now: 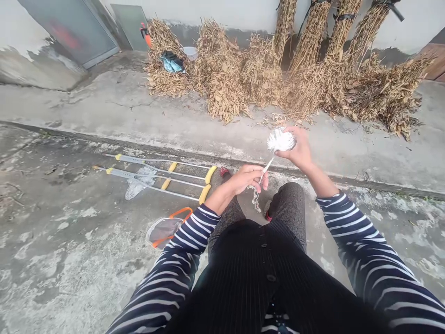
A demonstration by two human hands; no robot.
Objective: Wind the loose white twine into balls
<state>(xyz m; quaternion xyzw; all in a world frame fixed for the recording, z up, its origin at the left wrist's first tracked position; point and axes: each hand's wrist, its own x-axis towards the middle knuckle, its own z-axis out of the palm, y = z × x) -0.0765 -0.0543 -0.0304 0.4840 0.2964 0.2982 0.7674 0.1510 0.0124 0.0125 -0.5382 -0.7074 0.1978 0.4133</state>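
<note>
My right hand [298, 147] is closed around a ball of shiny white plastic twine [280, 139], held out in front of my knees. A flat white strand [266, 169] runs from the ball down to my left hand [248, 179]. The fingers of my left hand are closed on that strand, lower and to the left of the ball. Below them dangles a curled, tangled tail of twine [256, 200]. Part of the strand is hidden behind my left fingers.
A pair of crutches with yellow pads [207, 186] lies on the concrete at left, over a clear plastic bag [141, 182]. Nearer is a mesh bag with orange handles [163, 230]. Beyond a low concrete step [139, 109], dried plant bundles [225, 69] line the wall.
</note>
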